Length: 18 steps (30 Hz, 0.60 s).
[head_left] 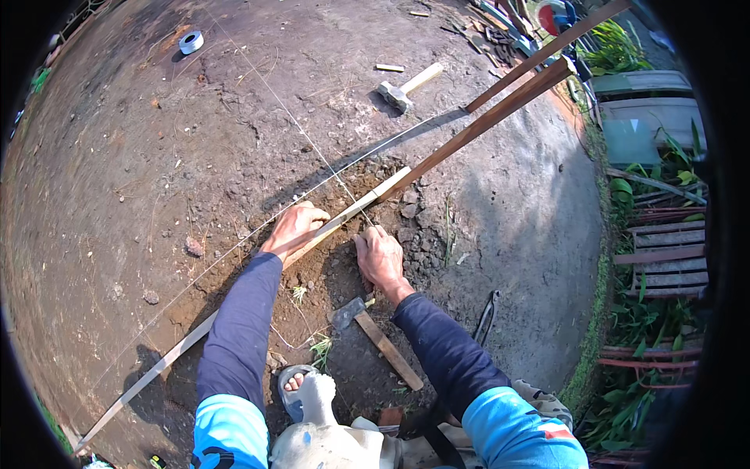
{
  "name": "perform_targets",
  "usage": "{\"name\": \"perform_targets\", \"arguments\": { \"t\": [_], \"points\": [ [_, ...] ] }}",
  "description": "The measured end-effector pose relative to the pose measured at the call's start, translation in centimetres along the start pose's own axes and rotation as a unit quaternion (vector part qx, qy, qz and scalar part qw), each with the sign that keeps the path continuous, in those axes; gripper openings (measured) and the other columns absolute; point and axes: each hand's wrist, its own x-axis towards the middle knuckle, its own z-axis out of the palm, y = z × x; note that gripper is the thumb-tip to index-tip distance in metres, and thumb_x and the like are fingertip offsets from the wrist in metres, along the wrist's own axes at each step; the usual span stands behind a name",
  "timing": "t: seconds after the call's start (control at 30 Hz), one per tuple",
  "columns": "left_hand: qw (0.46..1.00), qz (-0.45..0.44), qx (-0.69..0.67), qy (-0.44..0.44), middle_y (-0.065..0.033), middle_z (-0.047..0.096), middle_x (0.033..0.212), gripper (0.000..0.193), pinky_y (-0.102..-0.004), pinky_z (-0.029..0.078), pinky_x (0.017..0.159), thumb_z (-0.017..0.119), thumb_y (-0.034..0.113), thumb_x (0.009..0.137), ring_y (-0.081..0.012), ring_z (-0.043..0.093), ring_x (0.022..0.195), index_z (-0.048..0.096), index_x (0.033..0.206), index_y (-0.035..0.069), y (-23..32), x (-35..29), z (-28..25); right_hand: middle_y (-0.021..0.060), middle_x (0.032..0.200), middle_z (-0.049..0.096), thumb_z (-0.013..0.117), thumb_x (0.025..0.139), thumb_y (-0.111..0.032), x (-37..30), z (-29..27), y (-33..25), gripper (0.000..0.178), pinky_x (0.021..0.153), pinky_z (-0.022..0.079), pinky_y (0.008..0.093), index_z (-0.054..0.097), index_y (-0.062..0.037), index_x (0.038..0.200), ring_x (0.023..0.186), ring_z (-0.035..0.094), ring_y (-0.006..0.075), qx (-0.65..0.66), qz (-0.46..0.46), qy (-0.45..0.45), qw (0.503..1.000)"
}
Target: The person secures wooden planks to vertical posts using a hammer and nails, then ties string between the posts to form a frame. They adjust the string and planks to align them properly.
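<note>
A long pale wooden batten [176, 356] runs diagonally over the dug soil. My left hand [294, 229] is closed at the batten's edge, fingers curled against it. Just across the batten, my right hand [380, 258] pinches the end of a taut white string [301, 129], which crosses over the wood from the far left. A second string [234, 248] crosses the first near the batten. Beyond my hands, a dark wooden post [476, 129] meets the batten. Below my right hand lies a hammer [383, 344] with a wooden handle.
A second hammer [410, 86] lies farther off, near another wooden stake [539, 59]. Long-handled pliers [487, 313] rest beside my right forearm. A white roll [190, 42] sits at the far left. Plants and slatted wood [668, 258] line the right edge.
</note>
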Motion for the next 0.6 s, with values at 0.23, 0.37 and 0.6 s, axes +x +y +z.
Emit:
{"name": "perform_targets", "arguments": {
  "t": [0.23, 0.37, 0.6],
  "points": [
    [0.99, 0.032, 0.038, -0.135, -0.0193, 0.076, 0.11, 0.032, -0.0434, 0.055, 0.083, 0.074, 0.026, 0.09, -0.0368, 0.073, 0.098, 0.078, 0.119, 0.014, -1.7, 3.7, 0.1, 0.0165, 0.09, 0.067, 0.07, 0.097, -0.026, -1.0, 1.3, -1.8, 0.022, 0.077, 0.052, 0.0511, 0.065, -0.0061, 0.09, 0.082, 0.067, 0.0402, 0.056, 0.082, 0.001, 0.995],
    [0.986, 0.102, 0.078, -0.107, -0.0162, 0.073, 0.097, 0.026, -0.0463, 0.054, 0.078, 0.074, 0.025, 0.089, -0.0378, 0.07, 0.091, 0.078, 0.111, 0.011, -2.9, 3.7, 0.7, 0.0174, 0.092, 0.068, 0.069, 0.098, -0.027, -0.2, 2.5, -2.5, 0.023, 0.077, 0.052, 0.0517, 0.065, -0.0056, 0.089, 0.084, 0.067, 0.0419, 0.082, 0.105, 0.014, 0.991],
    [0.984, 0.094, 0.103, -0.112, -0.0117, 0.066, 0.098, 0.029, -0.0477, 0.053, 0.077, 0.068, 0.031, 0.091, -0.0365, 0.068, 0.095, 0.075, 0.114, 0.015, -3.7, 3.2, 0.9, 0.0157, 0.087, 0.066, 0.073, 0.095, -0.024, 0.8, 2.6, -2.0, 0.022, 0.074, 0.053, 0.0482, 0.067, -0.0043, 0.087, 0.082, 0.067, 0.0386, 0.047, 0.053, 0.016, 0.997]
  ]
}}
